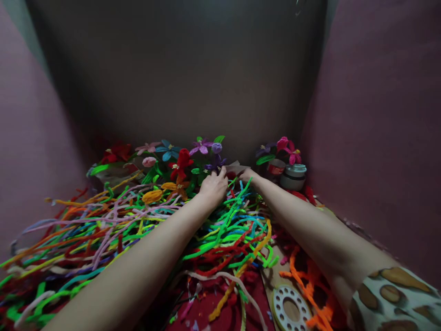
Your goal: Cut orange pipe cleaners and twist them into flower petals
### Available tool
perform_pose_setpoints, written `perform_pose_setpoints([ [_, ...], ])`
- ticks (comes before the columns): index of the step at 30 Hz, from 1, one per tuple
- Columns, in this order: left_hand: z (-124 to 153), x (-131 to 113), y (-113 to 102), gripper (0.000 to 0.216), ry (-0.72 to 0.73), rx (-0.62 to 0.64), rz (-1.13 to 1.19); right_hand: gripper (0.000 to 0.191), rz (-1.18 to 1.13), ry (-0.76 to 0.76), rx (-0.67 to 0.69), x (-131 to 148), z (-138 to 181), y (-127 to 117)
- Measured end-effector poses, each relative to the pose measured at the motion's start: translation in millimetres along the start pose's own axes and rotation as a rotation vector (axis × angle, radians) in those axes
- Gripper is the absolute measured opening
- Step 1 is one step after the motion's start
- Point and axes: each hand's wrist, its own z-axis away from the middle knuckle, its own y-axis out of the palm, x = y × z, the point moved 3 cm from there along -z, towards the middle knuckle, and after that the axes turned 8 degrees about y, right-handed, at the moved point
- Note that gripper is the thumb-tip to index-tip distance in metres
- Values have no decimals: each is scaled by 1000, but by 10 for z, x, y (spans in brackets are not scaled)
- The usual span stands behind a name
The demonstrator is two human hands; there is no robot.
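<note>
My left hand (214, 186) reaches to the back of the pile, right by a dark purple fuzzy flower (216, 162). Its fingers look bent together, and whatever is between them is hidden. Close by on the right, my right hand (248, 175) is at the edge of a thin greyish sheet (237, 167); its fingertips are mostly out of sight. Bright green pipe cleaners (227, 220) lie just below both hands. In front of the left hand's wrist sit an orange flower (176, 186) and a red flower (181, 164).
Many coloured pipe cleaners (113, 216) spread across the left. Blue (167, 150) and pink (292, 152) flowers stand along the back wall. A lidded jar (293, 177) is at back right. A white ring with holes (291, 309) and orange pipe cleaners (312, 285) lie at front right. Walls close both sides.
</note>
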Motion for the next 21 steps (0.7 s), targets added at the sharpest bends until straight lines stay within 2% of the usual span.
perform_pose_setpoints([
  [5, -49, -11, 88, 44, 6, 13, 3, 29, 229, 44, 49, 10, 22, 49],
  [11, -138, 20, 225, 37, 48, 83, 20, 31, 360, -135, 183, 87, 130, 104],
  [16, -148, 11, 268, 37, 82, 82, 13, 31, 543, -259, 288, 149, 152, 141],
  [21, -139, 2, 283, 40, 91, 84, 13, 29, 745, -273, 281, 181, 155, 177],
])
